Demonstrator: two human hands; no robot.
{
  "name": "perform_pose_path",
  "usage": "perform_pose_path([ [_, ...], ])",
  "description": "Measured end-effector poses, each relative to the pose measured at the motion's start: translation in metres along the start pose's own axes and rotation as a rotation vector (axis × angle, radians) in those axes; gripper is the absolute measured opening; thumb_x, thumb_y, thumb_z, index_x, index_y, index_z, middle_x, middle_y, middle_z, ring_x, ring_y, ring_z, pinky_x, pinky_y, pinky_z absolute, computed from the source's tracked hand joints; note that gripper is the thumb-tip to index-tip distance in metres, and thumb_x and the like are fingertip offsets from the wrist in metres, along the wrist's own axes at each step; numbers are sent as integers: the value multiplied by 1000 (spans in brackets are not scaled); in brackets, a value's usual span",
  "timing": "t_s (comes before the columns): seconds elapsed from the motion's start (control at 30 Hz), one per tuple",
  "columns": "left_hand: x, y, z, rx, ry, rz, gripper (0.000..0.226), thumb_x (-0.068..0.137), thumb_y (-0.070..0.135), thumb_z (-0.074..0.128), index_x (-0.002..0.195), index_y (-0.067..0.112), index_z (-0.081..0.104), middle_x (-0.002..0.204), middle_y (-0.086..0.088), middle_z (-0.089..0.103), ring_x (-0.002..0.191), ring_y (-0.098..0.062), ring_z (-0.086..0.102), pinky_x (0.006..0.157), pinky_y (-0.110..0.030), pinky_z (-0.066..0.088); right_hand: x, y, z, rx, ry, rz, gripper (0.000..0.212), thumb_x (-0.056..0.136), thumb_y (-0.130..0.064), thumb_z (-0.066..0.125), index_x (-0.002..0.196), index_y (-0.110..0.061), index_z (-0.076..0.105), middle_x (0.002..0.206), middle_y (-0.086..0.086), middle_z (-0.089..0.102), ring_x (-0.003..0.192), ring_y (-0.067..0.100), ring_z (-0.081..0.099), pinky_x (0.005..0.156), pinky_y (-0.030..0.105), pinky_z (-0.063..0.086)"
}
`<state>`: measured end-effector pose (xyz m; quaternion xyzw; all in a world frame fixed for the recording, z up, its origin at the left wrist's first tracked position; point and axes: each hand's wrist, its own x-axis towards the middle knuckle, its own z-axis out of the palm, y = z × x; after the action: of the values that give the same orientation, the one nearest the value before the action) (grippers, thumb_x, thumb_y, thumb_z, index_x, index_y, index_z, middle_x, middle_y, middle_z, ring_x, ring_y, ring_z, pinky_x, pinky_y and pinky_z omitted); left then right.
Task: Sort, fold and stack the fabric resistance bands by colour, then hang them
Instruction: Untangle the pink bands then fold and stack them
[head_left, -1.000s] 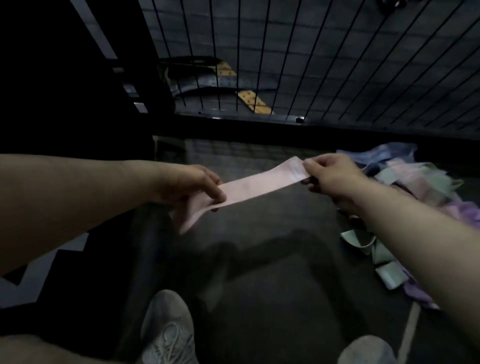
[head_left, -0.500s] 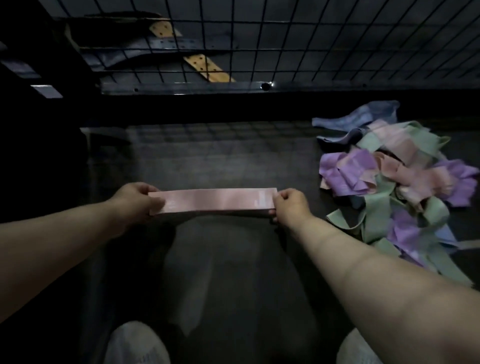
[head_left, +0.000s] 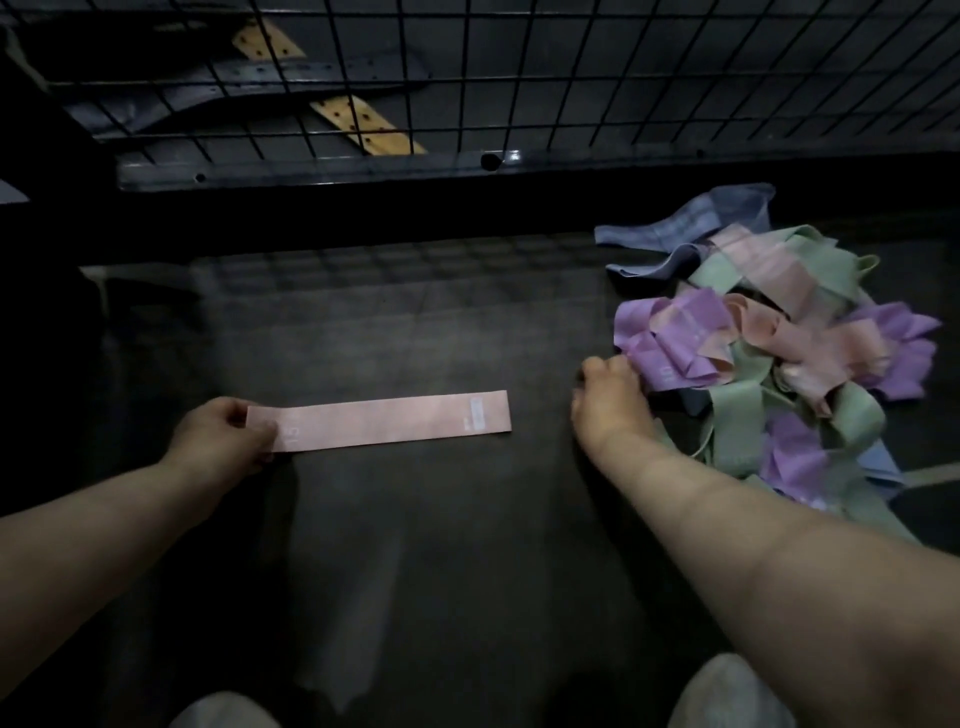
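Observation:
A pink fabric band (head_left: 384, 420) lies flat and stretched out on the dark surface (head_left: 415, 545). My left hand (head_left: 221, 436) pinches its left end between thumb and fingers. My right hand (head_left: 610, 397) has left the band and reaches into the heap of tangled bands (head_left: 779, 353) at the right, its fingertips at a purple band (head_left: 670, 358). Whether those fingers grip the purple band is hidden behind the back of the hand. The heap mixes purple, pink, green and blue bands.
A black wire grid panel (head_left: 519, 78) stands along the far edge, on a metal rail (head_left: 363, 169). Behind the grid lie dark straps and a tan perforated strap (head_left: 363, 124). Two light shoes (head_left: 727, 696) show at the bottom edge.
The pink band went from held in the air to lying flat on the surface. My right hand let go of its right end and moved right to the heap.

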<state>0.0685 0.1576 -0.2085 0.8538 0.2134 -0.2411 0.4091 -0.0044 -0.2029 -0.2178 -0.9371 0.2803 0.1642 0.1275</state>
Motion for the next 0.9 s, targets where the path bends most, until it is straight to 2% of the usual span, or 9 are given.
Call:
perform_pose_path([
  [0.1, -1, -2, 2, 1, 33, 11, 10, 93, 5, 61, 103, 5, 62, 91, -16, 66, 74, -28, 62, 66, -33, 55, 8, 24, -12, -446, 52, -83, 36, 96, -11, 40, 131, -12, 47, 140, 16, 37, 127, 36, 38, 104, 42, 33],
  [0.17, -2, -2, 4, -65, 63, -6, 9, 94, 2, 59, 102, 5, 61, 87, -16, 65, 68, -25, 61, 50, -23, 55, 12, 40, -20, -647, 24, -143, 46, 94, -17, 45, 139, -13, 40, 142, 15, 35, 128, 34, 36, 103, 41, 33],
  [0.3, 8, 9, 3, -169, 27, -39, 7, 94, -1, 56, 96, 5, 59, 80, -15, 62, 61, -22, 58, 42, -20, 51, 22, 55, -35, -768, 66, -266, 43, 88, -20, 58, 130, -13, 52, 132, 19, 44, 120, 39, 43, 97, 45, 38],
  [0.4, 18, 14, 2, -158, -46, -85, 14, 92, 1, 58, 84, 12, 56, 79, -14, 61, 60, -24, 58, 52, -27, 47, 19, 38, -31, -559, 62, -365, 33, 81, -20, 70, 111, -8, 62, 118, 22, 51, 106, 42, 50, 90, 50, 44],
  [0.47, 18, 13, 3, -127, -73, -110, 13, 94, 7, 58, 83, 14, 55, 78, -12, 60, 60, -24, 57, 56, -26, 44, 3, 8, -17, -332, -65, -396, 39, 89, -36, 64, 119, -12, 59, 121, 17, 51, 111, 39, 49, 97, 48, 42],
  [0.57, 21, 5, 2, -177, -31, -143, 9, 93, 9, 56, 86, 15, 57, 77, -11, 62, 60, -23, 58, 59, -29, 46, -21, -48, 9, 21, -239, -126, 58, 90, -51, 59, 132, -14, 45, 131, 14, 43, 126, 36, 40, 106, 42, 38],
  [0.63, 22, 1, 1, -207, -10, -155, 12, 92, 3, 52, 88, 12, 59, 75, -11, 63, 60, -22, 59, 60, -31, 47, -31, -73, 24, 130, -242, -7, 55, 89, -45, 63, 128, -12, 44, 132, 15, 40, 127, 37, 39, 106, 42, 38],
  [0.73, 23, -1, 1, -212, 30, -120, 14, 95, 2, 49, 93, 9, 62, 74, -11, 63, 58, -19, 57, 51, -26, 49, -30, -85, 34, 258, -224, 40, 26, 97, -23, 51, 119, -10, 51, 128, 18, 46, 120, 38, 46, 100, 38, 40],
  [0.9, 33, 10, 1, -227, 77, -37, 10, 99, 8, 51, 103, 7, 60, 75, -9, 61, 58, -16, 57, 40, -15, 47, 0, -85, 14, 459, -55, -71, 13, 91, -8, 55, 104, -8, 53, 113, 18, 55, 89, 22, 48, 75, 21, 32],
])
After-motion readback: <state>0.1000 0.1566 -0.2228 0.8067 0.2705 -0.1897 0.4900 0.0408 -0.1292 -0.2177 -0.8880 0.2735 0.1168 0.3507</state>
